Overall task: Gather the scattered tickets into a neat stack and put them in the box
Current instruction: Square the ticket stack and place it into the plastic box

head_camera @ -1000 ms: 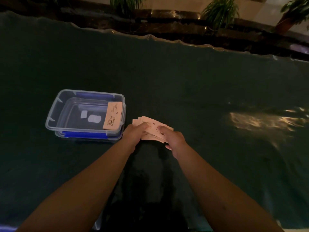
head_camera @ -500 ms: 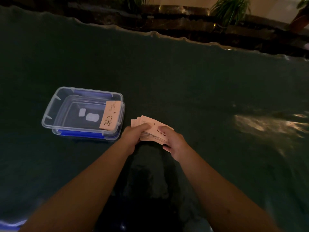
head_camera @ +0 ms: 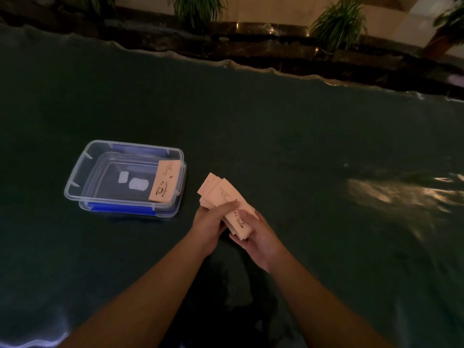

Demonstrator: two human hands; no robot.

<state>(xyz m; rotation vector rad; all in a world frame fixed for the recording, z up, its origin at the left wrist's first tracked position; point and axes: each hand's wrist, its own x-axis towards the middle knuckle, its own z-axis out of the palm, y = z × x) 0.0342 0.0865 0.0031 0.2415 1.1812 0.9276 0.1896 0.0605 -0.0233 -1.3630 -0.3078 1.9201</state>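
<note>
L hand (head_camera: 213, 218) + R hand (head_camera: 258, 237) grip tickets (head_camera: 221, 194) | print illegible | box (head_camera: 125, 179) holds 1 ticket (head_camera: 164, 182)

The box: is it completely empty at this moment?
No: one ticket already leans against the right inner wall of the clear box, while both hands hold the other tickets outside it.

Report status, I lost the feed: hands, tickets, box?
Left hand and right hand both grip ticket stack, unevenly fanned. One ticket leans in box. Path clear.
</note>
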